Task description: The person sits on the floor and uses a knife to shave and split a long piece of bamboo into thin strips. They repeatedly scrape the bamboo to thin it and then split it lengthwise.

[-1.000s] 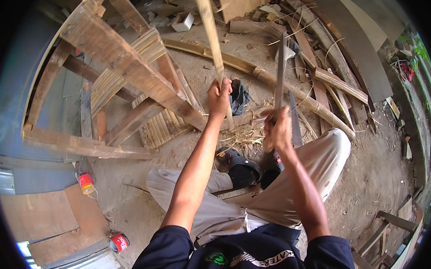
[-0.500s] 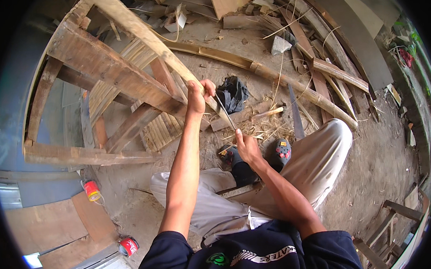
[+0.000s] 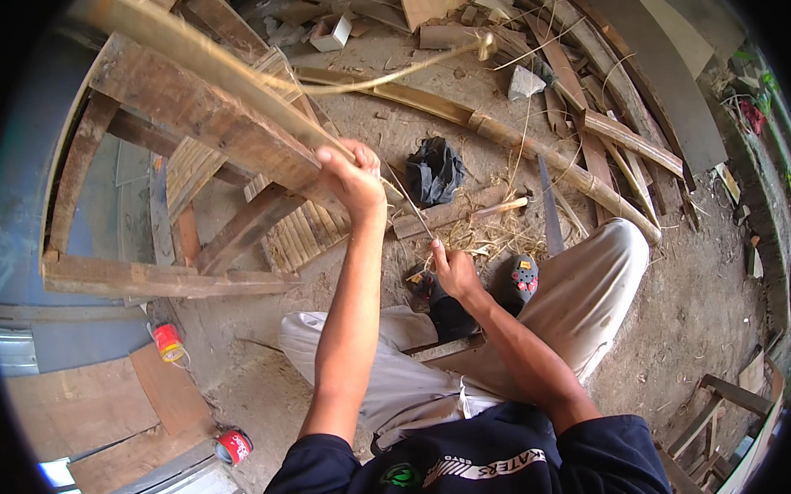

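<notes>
My left hand [image 3: 354, 176] is closed around a long, pale bamboo strip [image 3: 218, 63], which slants from the upper left toward my feet. Its far end is smeared by motion. A thin peeled sliver [image 3: 394, 73] arcs off to the right beyond that hand. In my right hand [image 3: 456, 272] is a knife with a narrow blade [image 3: 408, 197]; the fist hides its handle. The blade points up and left, its tip close to the strip just below my left hand. Whether it touches the strip I cannot tell.
A wooden frame [image 3: 199, 106] stands at left beside the strip. Ahead lie a black plastic bag [image 3: 435, 171], a hammer-like wooden-handled tool [image 3: 499, 207], a saw blade [image 3: 550, 210], shavings and a bamboo pole [image 3: 541, 152]. Scrap boards [image 3: 630, 138] pile up at far right.
The bamboo strip has shifted at its far end toward the left and down. Its peeled sliver now swings out to the right. My left hand has turned slightly; the right has barely moved.
</notes>
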A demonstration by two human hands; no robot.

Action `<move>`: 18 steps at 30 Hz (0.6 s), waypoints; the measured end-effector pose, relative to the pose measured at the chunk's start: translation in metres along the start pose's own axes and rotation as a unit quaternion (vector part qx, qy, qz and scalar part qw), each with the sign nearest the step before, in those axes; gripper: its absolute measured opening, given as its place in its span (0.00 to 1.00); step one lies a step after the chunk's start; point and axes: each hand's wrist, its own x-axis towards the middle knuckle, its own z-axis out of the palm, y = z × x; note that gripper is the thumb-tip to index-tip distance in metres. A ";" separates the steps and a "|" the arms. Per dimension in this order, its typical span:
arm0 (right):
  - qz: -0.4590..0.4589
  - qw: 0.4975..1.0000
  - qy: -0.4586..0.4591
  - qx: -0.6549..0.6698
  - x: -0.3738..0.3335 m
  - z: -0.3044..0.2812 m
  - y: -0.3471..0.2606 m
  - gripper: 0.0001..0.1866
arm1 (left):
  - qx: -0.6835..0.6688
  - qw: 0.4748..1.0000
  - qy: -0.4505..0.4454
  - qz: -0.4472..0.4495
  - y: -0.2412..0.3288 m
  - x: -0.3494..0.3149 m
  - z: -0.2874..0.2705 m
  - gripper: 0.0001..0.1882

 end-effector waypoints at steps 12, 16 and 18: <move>0.130 0.989 0.005 -0.065 0.027 0.019 0.018 0.45 | 0.066 0.993 0.092 0.031 0.000 -0.031 -0.025 0.38; 0.034 0.992 -0.088 -0.082 0.034 0.011 0.025 0.46 | 0.073 0.992 0.098 0.024 0.001 -0.029 -0.029 0.37; 0.047 0.993 -0.081 -0.065 0.036 0.011 0.033 0.45 | 0.077 0.990 0.113 0.020 0.002 -0.026 -0.031 0.38</move>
